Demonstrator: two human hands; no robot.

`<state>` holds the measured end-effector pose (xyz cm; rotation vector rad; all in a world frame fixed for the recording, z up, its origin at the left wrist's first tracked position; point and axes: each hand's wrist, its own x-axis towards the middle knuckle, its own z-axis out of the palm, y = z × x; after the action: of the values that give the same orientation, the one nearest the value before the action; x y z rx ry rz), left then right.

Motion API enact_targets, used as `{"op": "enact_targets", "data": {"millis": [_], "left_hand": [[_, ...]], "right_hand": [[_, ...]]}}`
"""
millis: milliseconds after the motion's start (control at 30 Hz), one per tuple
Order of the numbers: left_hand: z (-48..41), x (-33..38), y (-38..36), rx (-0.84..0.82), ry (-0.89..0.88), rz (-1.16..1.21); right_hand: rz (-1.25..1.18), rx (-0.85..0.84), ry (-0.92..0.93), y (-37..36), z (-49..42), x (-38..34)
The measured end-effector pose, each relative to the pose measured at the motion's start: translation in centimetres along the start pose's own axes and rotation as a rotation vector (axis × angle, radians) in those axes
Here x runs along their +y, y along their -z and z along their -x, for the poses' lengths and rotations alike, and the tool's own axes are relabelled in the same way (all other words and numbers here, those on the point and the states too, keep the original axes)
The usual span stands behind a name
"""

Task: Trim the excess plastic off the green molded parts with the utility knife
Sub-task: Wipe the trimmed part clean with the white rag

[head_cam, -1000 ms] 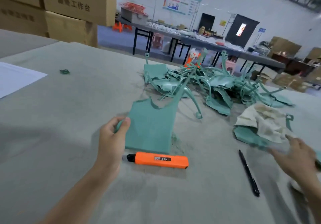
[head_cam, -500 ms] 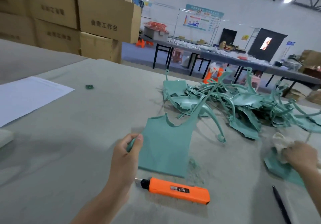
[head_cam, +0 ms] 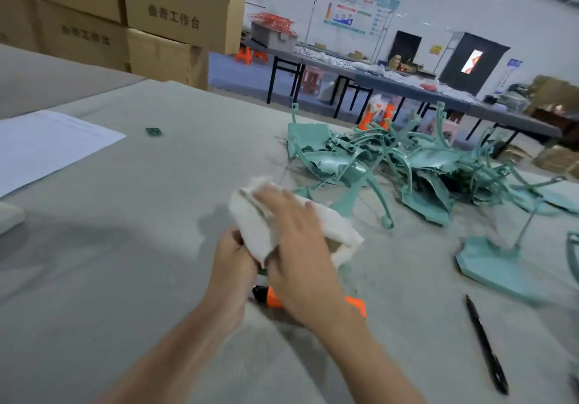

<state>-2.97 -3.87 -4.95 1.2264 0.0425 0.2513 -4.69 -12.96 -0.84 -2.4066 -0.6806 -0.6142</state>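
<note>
since the earlier frame the right hand [head_cam: 297,247] has been brought across from the far right with the white cloth [head_cam: 250,218], which is now spread over the green molded part [head_cam: 346,201]; only the part's tapering far corner is left showing, the flat panel being hidden beneath cloth and hands. the right hand's fingers are held nearly straight and laid flat on the cloth, nothing being gripped. the left hand [head_cam: 233,262] is set at the panel's near left edge with its fingers curled, but whether part or cloth is pinched cannot be told. the utility knife [head_cam: 355,306] is left lying on the table [head_cam: 125,247] just nearer than the part, partly covered by the right wrist, and is held by neither hand. the part is judged to be light, thin and stiff yet springy, with a smooth face likely to slide on the table covering; it is best pinned flat by the panel, well away from the ragged edge to be cut. the tangled pile [head_cam: 423,165] of green parts lies beyond, to the right
</note>
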Motion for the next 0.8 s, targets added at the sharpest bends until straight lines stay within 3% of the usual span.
{"op": "enact_targets", "data": {"millis": [100, 167, 233, 300, 433, 467, 500, 600, 667, 733, 800], "left_hand": [[0.4, 0.9, 0.5, -0.04, 0.061, 0.341], [-0.3, 1.5, 1.1, -0.033, 0.215, 0.627], [-1.2, 2.1, 1.8, 0.0, 0.271, 0.614], [-1.9, 2.3, 2.2, 0.047, 0.193, 0.447], [-2.1, 1.8, 2.3, 0.069, 0.093, 0.303], [-1.9, 1.5, 2.0, 0.058, 0.083, 0.264], [-1.7, 1.3, 1.6, 0.038, 0.083, 0.241], [-1.0, 0.8, 1.2, -0.042, 0.155, 0.302], [-1.1, 0.7, 1.5, -0.037, 0.214, 0.38], [-1.7, 1.0, 1.9, 0.011, 0.195, 0.46], [-2.5, 1.3, 2.3, 0.034, 0.188, 0.564]], "right_hand": [[0.001, -0.196, -0.023, -1.5, -0.3, -0.7], [-0.014, -0.24, 0.038, -1.5, -0.3, -0.9], [0.04, -0.221, 0.085, -1.1, 0.2, -0.4], [0.055, -0.083, 0.069, 0.2, 0.7, 1.0], [0.039, 0.525, -0.232, 4.3, 0.8, 4.4], [0.029, 0.579, -0.229, 4.5, 0.6, 4.1], [0.021, 0.519, -0.162, 4.0, 0.4, 3.4], [0.148, 0.014, 0.12, -0.1, 0.9, 0.7], [0.234, -0.139, 0.137, -1.5, 1.3, 0.5], [0.195, -0.006, 0.086, -0.2, 1.1, 2.1], [-0.013, 0.344, -0.142, 1.6, 1.0, 4.0]]}}
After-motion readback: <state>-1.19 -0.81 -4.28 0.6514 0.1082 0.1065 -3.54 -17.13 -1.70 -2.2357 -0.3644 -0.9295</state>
